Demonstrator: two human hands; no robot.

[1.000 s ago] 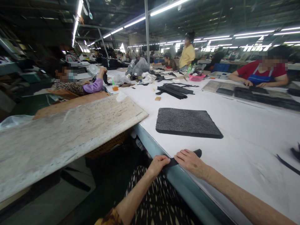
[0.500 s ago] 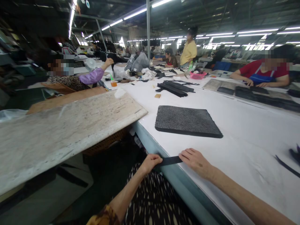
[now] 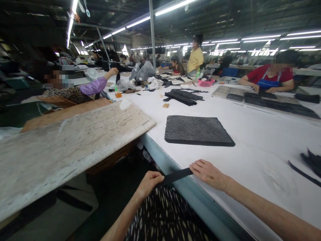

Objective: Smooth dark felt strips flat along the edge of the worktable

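Note:
A flat black strip (image 3: 177,175) stretches between my two hands across the near edge of the white table (image 3: 253,167). My left hand (image 3: 149,182) pinches its lower end, just off the table and above my patterned clothing. At the table's edge my right hand (image 3: 207,172) grips the other end, fingers closed over it. Part of the strip under the right fingers is hidden. Beyond my hands lies a stack of dark grey, rough-surfaced rectangular sheets (image 3: 198,130), flat on the table.
To the left, a worn pale board (image 3: 75,144) meets the table corner. Farther back lie several black strips (image 3: 185,96), a small tan block (image 3: 166,105) and a pink basket (image 3: 206,82). More black strips (image 3: 312,164) sit at right. Co-workers sit on both sides.
My left hand has drawn down and to the left, so a longer stretch of the strip shows between my hands. My right hand stays at the table edge. The view has shifted slightly.

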